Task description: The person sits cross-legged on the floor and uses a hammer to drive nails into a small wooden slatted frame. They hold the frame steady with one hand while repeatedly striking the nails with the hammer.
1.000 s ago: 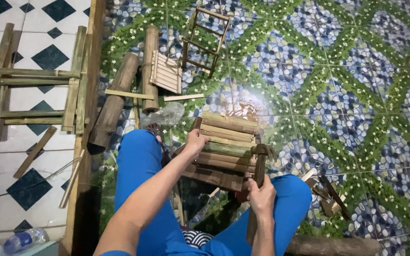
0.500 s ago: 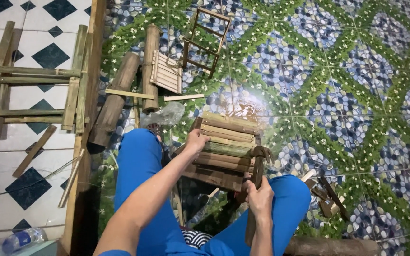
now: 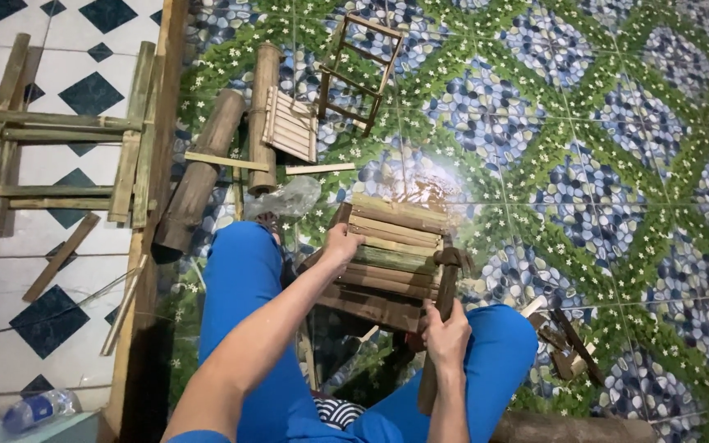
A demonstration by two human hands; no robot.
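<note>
A small bamboo-slat stool (image 3: 391, 254) rests between my knees, its seat made of several split bamboo strips. My left hand (image 3: 342, 244) grips its left edge and holds it steady. My right hand (image 3: 446, 331) is closed around the wooden handle of a hammer (image 3: 445, 283), whose head sits at the right edge of the slats. My legs in blue trousers (image 3: 244, 295) frame the piece on both sides.
Thick bamboo poles (image 3: 198, 176) and a small slat panel (image 3: 290, 127) lie ahead to the left. A little bamboo frame (image 3: 359, 74) lies beyond them. A larger bamboo frame (image 3: 67, 135) lies on the white tiles at left. Wood scraps (image 3: 564, 340) sit at right, a plastic bottle (image 3: 34, 408) bottom left.
The hammer head has come down slightly onto the right edge of the slats. My left hand has stayed on the stool's left edge.
</note>
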